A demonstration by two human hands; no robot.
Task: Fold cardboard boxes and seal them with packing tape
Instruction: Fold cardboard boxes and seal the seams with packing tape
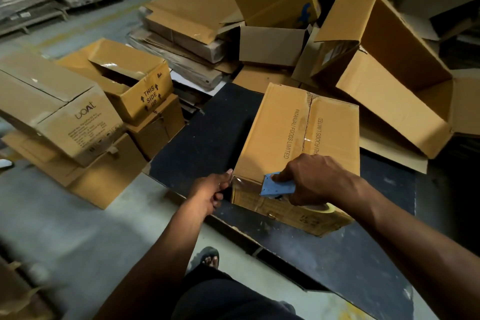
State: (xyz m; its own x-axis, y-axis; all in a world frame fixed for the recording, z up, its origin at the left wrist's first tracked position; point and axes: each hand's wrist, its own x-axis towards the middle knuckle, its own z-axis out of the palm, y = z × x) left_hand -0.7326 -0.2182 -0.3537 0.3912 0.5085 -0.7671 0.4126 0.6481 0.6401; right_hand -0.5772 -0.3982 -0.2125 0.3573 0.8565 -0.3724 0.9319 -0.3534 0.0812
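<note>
A closed brown cardboard box [283, 132] printed "Patanjali Foods Limited" lies on a dark table [207, 138], its two top flaps meeting along a centre seam. My right hand [311, 176] grips a blue tape dispenser [278, 186] with a yellowish tape roll [322, 207], pressed at the box's near top edge. My left hand [213, 189] pinches the end of clear tape [240, 180] at the box's near left corner. The tape stretches along the near edge between both hands.
Stacked brown boxes, one marked "boat" [59, 117] and one "This side up" [135, 83], stand on the left. Open boxes [384, 73] and flattened cardboard [187, 41] pile up behind the table. Grey floor and my sandalled foot [209, 258] lie below.
</note>
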